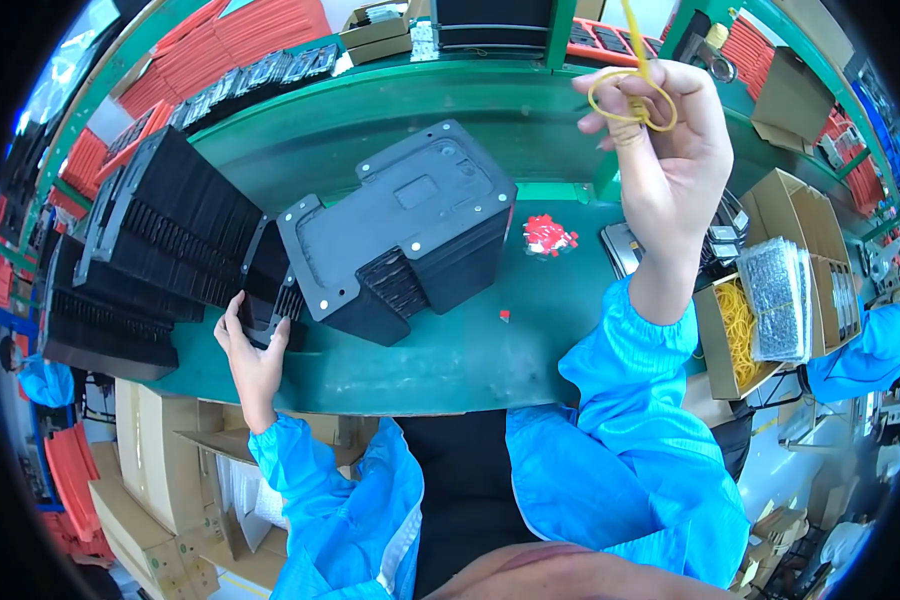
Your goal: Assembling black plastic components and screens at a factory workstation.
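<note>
My left hand [250,352] is at the near end of a black plastic part [258,312], its thumb and fingers on either side of the edge. Right of that part stands a tall stack of black plastic trays [410,210] with a flat, notched top plate. My right hand [675,150] is raised above the far right of the bench, fingers bent around a yellow cord [642,108]. The cord forms a knotted loop at the fingers and runs up out of view. Whether anything else is in that hand, I cannot tell.
More stacks of black parts [165,225] fill the left of the green bench [450,375]. A pile of small red-and-white pieces [548,236] lies right of centre. At the right, a carton holds yellow bands [734,330] and bubble-wrap bags [776,300]. Cardboard boxes [155,460] stand below left.
</note>
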Available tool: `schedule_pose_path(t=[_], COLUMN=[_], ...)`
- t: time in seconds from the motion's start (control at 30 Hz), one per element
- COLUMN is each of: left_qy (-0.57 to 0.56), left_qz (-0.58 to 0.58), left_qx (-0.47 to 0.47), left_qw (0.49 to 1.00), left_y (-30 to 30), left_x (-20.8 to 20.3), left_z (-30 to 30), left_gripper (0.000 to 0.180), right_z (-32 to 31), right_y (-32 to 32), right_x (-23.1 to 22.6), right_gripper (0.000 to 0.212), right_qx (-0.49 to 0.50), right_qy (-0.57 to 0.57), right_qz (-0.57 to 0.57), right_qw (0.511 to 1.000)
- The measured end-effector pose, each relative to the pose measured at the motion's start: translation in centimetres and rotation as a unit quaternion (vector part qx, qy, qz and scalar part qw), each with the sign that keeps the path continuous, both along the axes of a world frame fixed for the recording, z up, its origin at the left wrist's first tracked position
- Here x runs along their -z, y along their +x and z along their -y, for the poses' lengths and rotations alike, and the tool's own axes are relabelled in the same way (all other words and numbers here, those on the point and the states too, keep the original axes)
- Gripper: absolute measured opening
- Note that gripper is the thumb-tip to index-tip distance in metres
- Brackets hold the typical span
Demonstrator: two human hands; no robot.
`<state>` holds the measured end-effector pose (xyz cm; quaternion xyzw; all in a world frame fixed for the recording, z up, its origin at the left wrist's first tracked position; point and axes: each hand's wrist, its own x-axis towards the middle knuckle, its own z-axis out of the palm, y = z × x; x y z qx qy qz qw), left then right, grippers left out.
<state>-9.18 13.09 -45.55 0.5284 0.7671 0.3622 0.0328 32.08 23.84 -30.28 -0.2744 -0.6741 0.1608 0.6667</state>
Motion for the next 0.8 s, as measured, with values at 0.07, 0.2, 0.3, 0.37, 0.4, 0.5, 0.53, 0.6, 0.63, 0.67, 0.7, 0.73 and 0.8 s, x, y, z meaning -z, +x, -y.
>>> schedule_pose_path(t=[0.07,0.2,0.3,0.37,0.4,0.5,0.53,0.6,0.63,0.67,0.7,0.73,0.8], left_qy=[-0.010,-0.105,-0.087,-0.063,-0.026,-0.232,-0.346,-0.459,-0.463,-0.484,-0.501,-0.501,-0.501], left_qz=[-0.049,-0.055,-0.072,-0.099,-0.130,-0.128,-0.126,-0.055,-0.047,-0.024,0.000,0.023,0.050], left_qx=[-0.012,0.044,0.045,-0.031,-0.061,-0.250,-0.301,-0.339,-0.352,-0.308,-0.266,-0.267,-0.263], left_qw=[0.999,0.992,0.993,0.993,0.989,0.931,0.880,0.820,0.812,0.819,0.823,0.823,0.823], left_y=[-0.3,0.7,-0.2,-2.7,-4.1,-10.2,-12.3,-16.2,-16.8,-17.3,-17.8,-18.9,-18.6], left_x=[0.0,-3.0,-5.7,-6.2,-6.2,-5.0,-4.1,0.3,2.4,4.6,6.8,10.3,12.1], left_z=[1.4,6.6,11.4,15.7,17.7,26.8,29.8,36.3,38.8,41.0,43.3,45.7,46.6], left_gripper=[0.074,0.076,0.066,0.057,0.048,0.036,0.037,0.039,0.039,0.039,0.040,0.040,0.041], right_z=[0.1,0.2,2.2,3.9,4.7,6.5,6.8,7.4,7.7,8.2,8.3,8.5,9.3], right_y=[-0.4,0.5,0.8,0.9,1.0,0.6,0.1,-1.1,-1.5,-1.6,-1.7,-1.9,-1.8], right_x=[0.3,1.6,1.6,1.3,1.3,1.9,1.9,2.0,2.1,2.1,2.1,2.0,1.9], right_gripper=[0.018,0.028,0.038,0.042,0.042,0.044,0.044,0.044,0.044,0.044,0.043,0.043,0.042], right_qx=[-0.002,-0.010,0.013,0.020,0.010,0.009,-0.012,-0.028,-0.034,-0.047,-0.028,-0.010,0.010], right_qy=[-0.027,-0.109,-0.095,-0.096,-0.095,-0.112,-0.111,-0.133,-0.144,-0.144,-0.145,-0.144,-0.142], right_qz=[0.016,0.120,0.146,0.160,0.161,0.182,0.185,0.186,0.187,0.190,0.230,0.269,0.313], right_qw=[1.000,0.987,0.985,0.982,0.982,0.977,0.976,0.973,0.971,0.970,0.962,0.952,0.939])
